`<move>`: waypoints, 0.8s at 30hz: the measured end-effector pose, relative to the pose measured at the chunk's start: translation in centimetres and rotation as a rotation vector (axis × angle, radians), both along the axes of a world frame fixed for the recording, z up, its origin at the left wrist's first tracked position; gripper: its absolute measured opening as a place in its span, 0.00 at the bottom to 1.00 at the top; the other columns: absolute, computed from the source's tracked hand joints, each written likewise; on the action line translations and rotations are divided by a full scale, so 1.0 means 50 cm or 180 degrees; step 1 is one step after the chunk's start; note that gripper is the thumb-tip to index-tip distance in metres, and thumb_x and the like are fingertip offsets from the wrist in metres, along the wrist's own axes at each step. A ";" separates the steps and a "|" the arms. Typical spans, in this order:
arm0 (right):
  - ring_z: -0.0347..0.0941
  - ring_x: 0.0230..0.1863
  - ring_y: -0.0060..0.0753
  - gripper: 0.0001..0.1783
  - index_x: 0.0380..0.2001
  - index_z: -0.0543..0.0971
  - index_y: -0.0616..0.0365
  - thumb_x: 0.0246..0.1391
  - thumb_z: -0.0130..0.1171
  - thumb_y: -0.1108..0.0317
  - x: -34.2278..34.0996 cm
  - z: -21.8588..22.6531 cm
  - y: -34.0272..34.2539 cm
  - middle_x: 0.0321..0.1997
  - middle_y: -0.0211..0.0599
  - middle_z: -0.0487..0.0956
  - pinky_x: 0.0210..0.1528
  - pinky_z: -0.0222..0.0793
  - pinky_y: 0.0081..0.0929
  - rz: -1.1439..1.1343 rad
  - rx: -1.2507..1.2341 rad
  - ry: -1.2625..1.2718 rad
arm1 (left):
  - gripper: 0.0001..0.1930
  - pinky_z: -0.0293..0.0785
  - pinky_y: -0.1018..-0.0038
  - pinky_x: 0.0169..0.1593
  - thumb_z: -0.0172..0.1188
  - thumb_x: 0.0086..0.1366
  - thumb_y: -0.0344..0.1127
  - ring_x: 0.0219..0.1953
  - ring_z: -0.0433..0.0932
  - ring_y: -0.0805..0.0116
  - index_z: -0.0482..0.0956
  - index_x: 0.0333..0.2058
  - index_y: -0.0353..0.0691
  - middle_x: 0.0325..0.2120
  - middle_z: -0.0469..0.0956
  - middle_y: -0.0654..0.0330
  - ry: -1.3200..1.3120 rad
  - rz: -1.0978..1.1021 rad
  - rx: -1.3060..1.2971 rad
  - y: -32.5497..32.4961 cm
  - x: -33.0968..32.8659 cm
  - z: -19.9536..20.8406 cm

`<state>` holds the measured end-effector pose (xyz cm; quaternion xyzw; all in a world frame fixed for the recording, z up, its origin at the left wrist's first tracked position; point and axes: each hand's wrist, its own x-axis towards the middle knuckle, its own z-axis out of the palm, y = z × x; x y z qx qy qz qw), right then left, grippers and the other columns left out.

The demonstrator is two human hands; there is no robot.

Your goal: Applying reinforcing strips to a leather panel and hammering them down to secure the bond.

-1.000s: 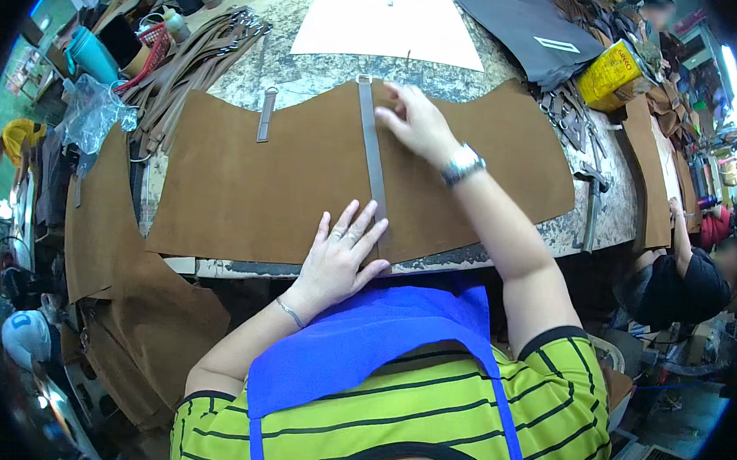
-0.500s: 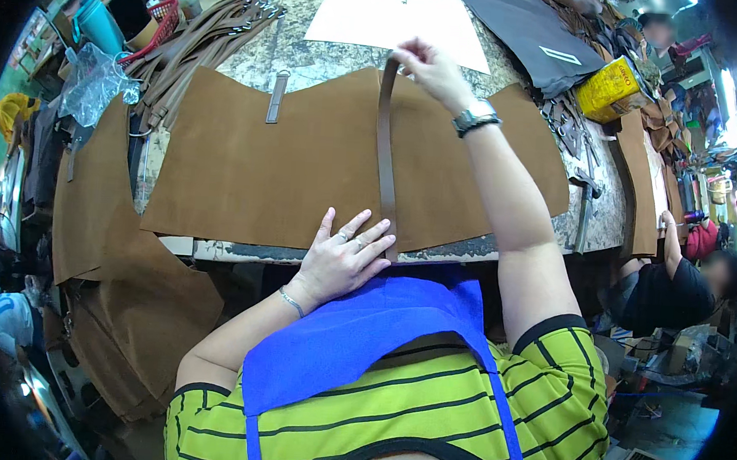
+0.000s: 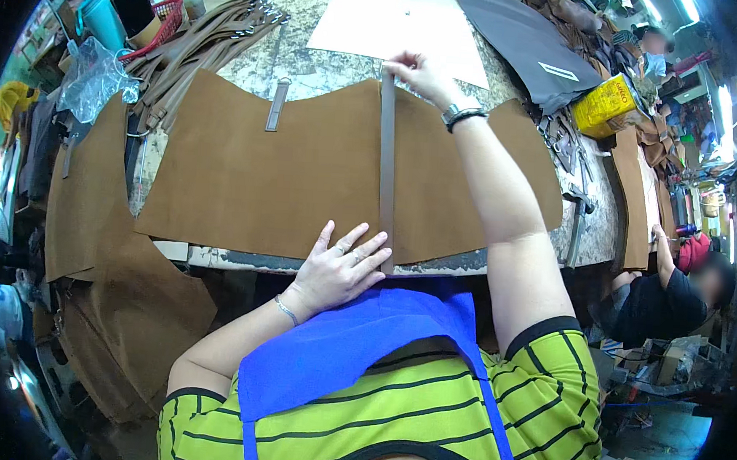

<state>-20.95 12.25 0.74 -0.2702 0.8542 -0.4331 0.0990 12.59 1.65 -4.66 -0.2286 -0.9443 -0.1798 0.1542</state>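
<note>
A worn, mottled worktop [image 3: 300, 36] carries a broad brown panel [image 3: 321, 172] of matte, leather-like material, its lower edge along the worktop's near edge. A strip of bare surface separates its scalloped upper edge from a smooth white sheet [image 3: 398, 25]. A long, flat grey-brown strap [image 3: 387, 168] crosses the panel. The left hand [image 3: 341, 262] lies spread, fingertips at the strap's near end; the right hand [image 3: 420, 75] pinches its far end. A short grey-brown tab [image 3: 276, 108] rests leftward.
</note>
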 end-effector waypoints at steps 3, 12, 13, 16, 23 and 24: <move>0.72 0.32 0.23 0.11 0.32 0.81 0.55 0.51 0.62 0.60 0.017 -0.023 -0.015 0.28 0.30 0.79 0.39 0.70 0.25 -0.0063 0.0093 -0.0030 | 0.19 0.47 0.49 0.63 0.56 0.60 0.52 0.60 0.64 0.67 0.76 0.48 0.56 0.56 0.69 0.70 -0.0001 0.0007 -0.0034 -0.001 0.000 0.001; 0.77 0.35 0.28 0.11 0.32 0.83 0.54 0.49 0.63 0.60 0.024 -0.041 -0.026 0.32 0.37 0.81 0.41 0.71 0.26 -0.0275 0.0502 0.0165 | 0.20 0.48 0.49 0.63 0.56 0.60 0.53 0.61 0.64 0.66 0.75 0.49 0.56 0.57 0.69 0.68 -0.0109 -0.0026 -0.0017 -0.004 0.000 0.007; 0.77 0.35 0.27 0.11 0.32 0.83 0.54 0.49 0.63 0.59 0.024 -0.043 -0.026 0.31 0.36 0.81 0.41 0.71 0.26 -0.0247 0.0449 0.0165 | 0.20 0.48 0.49 0.63 0.56 0.60 0.53 0.61 0.64 0.66 0.75 0.49 0.56 0.57 0.69 0.68 -0.0113 -0.0031 -0.0015 -0.005 0.000 0.007; 0.77 0.35 0.27 0.12 0.33 0.83 0.54 0.48 0.64 0.59 0.021 -0.050 -0.027 0.31 0.36 0.82 0.41 0.71 0.26 -0.0237 0.0380 0.0107 | 0.20 0.49 0.49 0.62 0.56 0.60 0.53 0.60 0.64 0.66 0.75 0.49 0.56 0.56 0.69 0.68 -0.0136 -0.0032 -0.0030 -0.007 0.001 0.007; 0.77 0.35 0.26 0.12 0.33 0.83 0.54 0.47 0.65 0.59 0.007 -0.049 -0.026 0.31 0.35 0.82 0.43 0.71 0.24 -0.0307 0.0441 -0.0199 | 0.20 0.51 0.50 0.62 0.56 0.59 0.53 0.60 0.64 0.66 0.75 0.49 0.56 0.56 0.69 0.68 -0.0138 -0.0030 -0.0010 -0.004 -0.004 0.010; 0.77 0.35 0.26 0.12 0.33 0.83 0.54 0.47 0.65 0.59 0.001 -0.057 -0.023 0.31 0.35 0.82 0.43 0.71 0.24 -0.0336 0.0436 -0.0185 | 0.20 0.51 0.50 0.62 0.56 0.59 0.53 0.60 0.64 0.65 0.75 0.49 0.56 0.56 0.69 0.68 -0.0154 -0.0037 0.0025 -0.003 -0.007 0.013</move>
